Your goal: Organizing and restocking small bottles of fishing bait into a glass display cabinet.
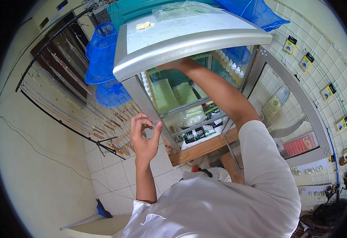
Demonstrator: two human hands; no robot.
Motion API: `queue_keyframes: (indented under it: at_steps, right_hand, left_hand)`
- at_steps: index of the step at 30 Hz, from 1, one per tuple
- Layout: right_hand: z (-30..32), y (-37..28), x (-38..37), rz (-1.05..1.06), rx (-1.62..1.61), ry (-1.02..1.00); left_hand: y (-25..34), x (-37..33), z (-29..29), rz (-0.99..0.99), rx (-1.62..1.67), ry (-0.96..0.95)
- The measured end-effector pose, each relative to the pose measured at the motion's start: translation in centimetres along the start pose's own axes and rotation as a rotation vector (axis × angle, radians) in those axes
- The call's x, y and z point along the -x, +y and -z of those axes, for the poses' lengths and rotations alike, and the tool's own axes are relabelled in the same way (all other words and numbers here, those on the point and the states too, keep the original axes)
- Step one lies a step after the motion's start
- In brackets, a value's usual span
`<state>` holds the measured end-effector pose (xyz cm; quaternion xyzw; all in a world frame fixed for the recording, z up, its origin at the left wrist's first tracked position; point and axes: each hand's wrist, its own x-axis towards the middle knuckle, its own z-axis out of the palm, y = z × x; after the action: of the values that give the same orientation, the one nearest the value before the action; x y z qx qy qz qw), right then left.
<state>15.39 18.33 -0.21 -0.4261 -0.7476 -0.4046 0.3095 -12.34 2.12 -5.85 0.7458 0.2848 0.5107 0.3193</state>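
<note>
My right arm reaches through the doorway of a metal-framed glass cabinet (197,43). Its forearm crosses above the shelves. My right hand (168,65) is at the upper shelf, just under the cabinet's top edge, with its fingers hidden. Green packets (164,95) lie on that shelf below the hand. Small white-capped bottles (232,68) line the shelf's right side, and more bottles (145,81) stand at its left. My left hand (145,139) is raised beside the cabinet's left front post, its fingers loosely curved, thumb apart, holding nothing.
The cabinet's glass door (288,115) is swung out to the right. Blue nets (108,59) hang at the left near a black rack (54,111) with rods. A wire grid (320,51) holds small packets on the right. A wooden beam (201,148) runs under the cabinet.
</note>
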Motion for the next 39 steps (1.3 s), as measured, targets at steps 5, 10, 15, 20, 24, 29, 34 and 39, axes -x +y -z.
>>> queue_keyframes:
  at_steps: [5, 10, 15, 20, 24, 29, 34, 39]
  right_hand:
    - [0.7, -0.3, -0.7, -0.210, -0.322, 0.202]
    - [1.8, 0.3, -0.4, -0.231, -0.317, 0.057]
    - [2.3, -0.2, 0.0, -0.317, -0.263, -0.283]
    - [3.4, -1.6, -0.3, -0.295, -0.310, -0.250]
    - [2.1, -1.2, 0.1, -0.261, -0.277, -0.178]
    - [4.5, -2.3, -0.5, -0.333, -0.371, -0.364]
    - [3.6, -2.0, -0.7, -0.296, -0.279, -0.359]
    - [4.2, -2.7, -0.9, -0.311, -0.304, -0.362]
  left_hand:
    - [-0.4, 0.1, 0.3, 0.007, -0.002, 0.010]
    - [-0.3, -0.1, 0.0, -0.004, 0.006, 0.002]
    - [-0.4, -0.1, 0.0, -0.006, 0.005, 0.004]
    - [-0.3, -0.1, 0.3, -0.016, -0.011, 0.011]
    - [-0.1, -0.1, 0.1, -0.009, -0.015, 0.003]
    - [-0.1, 0.0, 0.2, -0.013, -0.019, 0.003]
    - [-0.1, -0.1, 0.0, 0.004, -0.009, 0.018]
    - [-0.6, 0.0, -0.1, 0.008, 0.001, 0.057]
